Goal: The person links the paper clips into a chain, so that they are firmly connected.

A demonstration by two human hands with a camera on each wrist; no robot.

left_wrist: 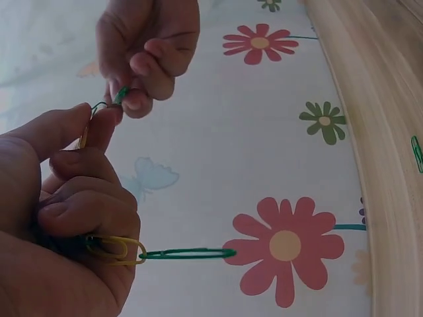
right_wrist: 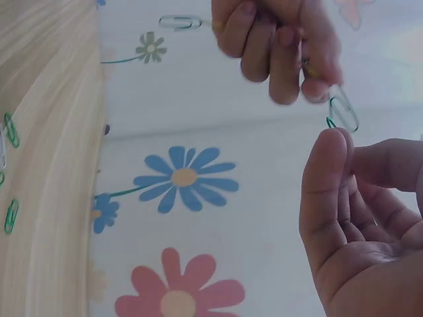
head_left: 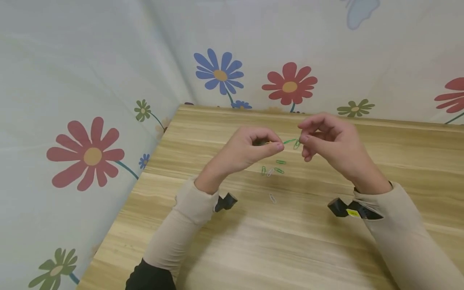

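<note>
Both hands are raised above the wood-grain desk (head_left: 261, 249), nearly meeting. The left hand (head_left: 243, 151) has its thumb and forefinger pinched around a yellow paperclip (left_wrist: 82, 137), with a green paperclip (head_left: 289, 141) stretching from those fingertips toward the other hand. Its remaining fingers curl over another yellow paperclip (left_wrist: 120, 251), which emerges beside the palm linked to a trailing green paperclip (left_wrist: 188, 253).

The right hand (head_left: 337, 145) pinches a second green paperclip (left_wrist: 121, 96) between thumb and forefinger, right at the end of the stretched one; the wires are so fine here that I can't tell whether the two are hooked together.

On the desk below, three loose green paperclips (head_left: 278, 170) lie near a white one (head_left: 270, 172), with another white paperclip (head_left: 272, 198) nearer the person. Behind the desk hangs a pale backdrop (head_left: 246, 24) printed with flowers.
</note>
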